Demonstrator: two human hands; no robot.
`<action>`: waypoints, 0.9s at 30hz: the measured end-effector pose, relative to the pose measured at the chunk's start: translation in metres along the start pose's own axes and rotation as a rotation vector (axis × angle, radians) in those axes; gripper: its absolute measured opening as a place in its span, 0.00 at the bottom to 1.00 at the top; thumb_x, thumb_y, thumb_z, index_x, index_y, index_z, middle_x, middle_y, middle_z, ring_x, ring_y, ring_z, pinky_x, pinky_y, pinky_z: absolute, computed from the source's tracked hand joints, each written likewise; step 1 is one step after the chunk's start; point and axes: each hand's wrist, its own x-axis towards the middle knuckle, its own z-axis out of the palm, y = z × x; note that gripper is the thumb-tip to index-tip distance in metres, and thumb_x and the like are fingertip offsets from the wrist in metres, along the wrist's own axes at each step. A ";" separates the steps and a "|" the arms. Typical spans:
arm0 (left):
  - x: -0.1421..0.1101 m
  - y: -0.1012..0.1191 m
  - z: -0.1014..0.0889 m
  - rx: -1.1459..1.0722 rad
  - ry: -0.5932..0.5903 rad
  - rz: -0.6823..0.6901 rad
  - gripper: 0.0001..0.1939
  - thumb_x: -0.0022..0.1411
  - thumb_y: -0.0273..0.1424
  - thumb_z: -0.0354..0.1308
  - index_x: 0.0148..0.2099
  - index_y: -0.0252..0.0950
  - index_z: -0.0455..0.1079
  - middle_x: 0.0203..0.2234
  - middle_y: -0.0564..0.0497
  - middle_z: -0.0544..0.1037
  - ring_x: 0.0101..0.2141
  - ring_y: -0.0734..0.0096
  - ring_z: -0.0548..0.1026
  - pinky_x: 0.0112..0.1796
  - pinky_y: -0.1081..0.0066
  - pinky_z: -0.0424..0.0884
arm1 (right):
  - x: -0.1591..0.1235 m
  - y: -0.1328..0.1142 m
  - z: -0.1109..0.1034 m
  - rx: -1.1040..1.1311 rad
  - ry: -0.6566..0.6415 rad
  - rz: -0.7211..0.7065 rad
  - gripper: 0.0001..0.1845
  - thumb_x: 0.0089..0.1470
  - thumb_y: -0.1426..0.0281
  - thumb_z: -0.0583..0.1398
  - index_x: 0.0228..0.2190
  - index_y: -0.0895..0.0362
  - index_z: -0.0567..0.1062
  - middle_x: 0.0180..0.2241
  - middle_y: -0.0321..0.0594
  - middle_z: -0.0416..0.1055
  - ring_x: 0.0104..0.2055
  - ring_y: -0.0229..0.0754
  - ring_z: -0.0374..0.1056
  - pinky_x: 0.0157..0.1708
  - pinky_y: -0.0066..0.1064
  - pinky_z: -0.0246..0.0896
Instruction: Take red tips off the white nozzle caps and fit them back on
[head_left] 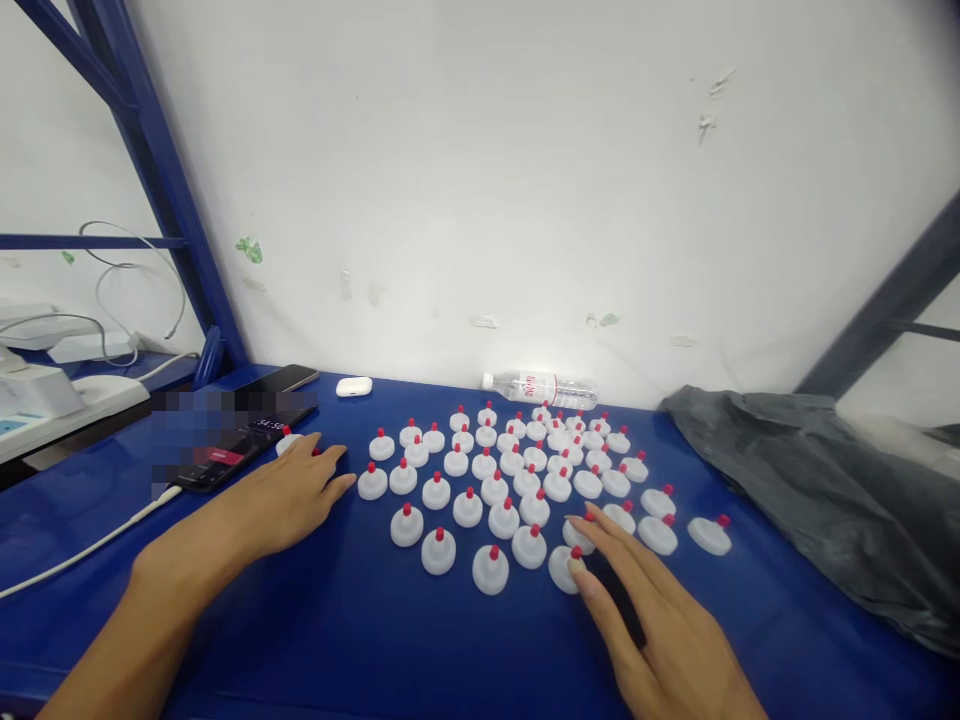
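Many white, round plastic caps with red tips (495, 490) stand spread over the blue tabletop (360, 630). My left hand (296, 492) is palm down at the left of the group, its fingers apart. One cap (288, 443) shows just beyond its fingertips, and a red tip peeks out by a finger. At the front right, my right hand (660, 610) has thumb and fingers spread. Its thumb tip is at the red tip of a near cap (564, 570); I cannot tell if they touch. The fingers partly cover another cap (576, 538) behind it.
Two phones (259, 430) lie at the left, with a white cable (90, 550) at the nearer one. A white earbud case (354, 386) and a plastic bottle on its side (544, 388) are near the wall. A dark grey bag (810, 490) covers the right side.
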 end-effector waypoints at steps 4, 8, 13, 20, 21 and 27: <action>-0.005 0.011 -0.013 -0.034 -0.087 0.041 0.30 0.71 0.39 0.39 0.65 0.30 0.67 0.60 0.31 0.72 0.56 0.42 0.75 0.55 0.49 0.69 | 0.000 0.001 0.001 0.008 0.008 -0.007 0.21 0.70 0.58 0.55 0.59 0.50 0.74 0.61 0.42 0.72 0.59 0.50 0.73 0.52 0.41 0.77; -0.007 0.018 -0.021 -0.101 -0.081 0.110 0.27 0.73 0.40 0.38 0.67 0.39 0.64 0.63 0.38 0.68 0.58 0.48 0.73 0.59 0.51 0.66 | 0.001 0.001 0.001 0.021 0.001 -0.001 0.20 0.69 0.58 0.56 0.57 0.49 0.75 0.61 0.41 0.72 0.59 0.50 0.73 0.52 0.41 0.78; -0.002 0.008 -0.020 0.056 0.174 0.010 0.27 0.73 0.39 0.39 0.66 0.36 0.65 0.66 0.32 0.62 0.68 0.33 0.56 0.59 0.42 0.63 | 0.001 0.000 0.000 0.037 0.002 0.000 0.19 0.70 0.58 0.56 0.56 0.49 0.76 0.61 0.40 0.73 0.58 0.49 0.74 0.52 0.40 0.78; 0.001 0.001 -0.020 0.084 -0.002 -0.104 0.30 0.74 0.40 0.37 0.70 0.33 0.60 0.61 0.29 0.69 0.67 0.32 0.59 0.60 0.43 0.62 | 0.000 0.000 0.000 0.013 0.008 -0.010 0.20 0.70 0.58 0.55 0.56 0.50 0.76 0.60 0.41 0.73 0.57 0.49 0.75 0.50 0.39 0.79; 0.001 0.002 -0.021 0.073 0.002 -0.097 0.29 0.74 0.38 0.38 0.69 0.33 0.62 0.61 0.29 0.69 0.67 0.33 0.61 0.60 0.45 0.63 | 0.000 0.000 0.000 0.012 0.008 -0.010 0.20 0.70 0.58 0.55 0.56 0.49 0.76 0.60 0.41 0.73 0.57 0.49 0.75 0.50 0.39 0.79; -0.003 0.009 -0.022 -0.071 -0.047 -0.051 0.28 0.73 0.39 0.40 0.70 0.40 0.61 0.72 0.32 0.57 0.58 0.36 0.75 0.58 0.45 0.67 | 0.000 0.001 0.000 0.012 0.012 -0.014 0.19 0.69 0.58 0.55 0.54 0.50 0.78 0.60 0.42 0.74 0.56 0.49 0.76 0.49 0.38 0.79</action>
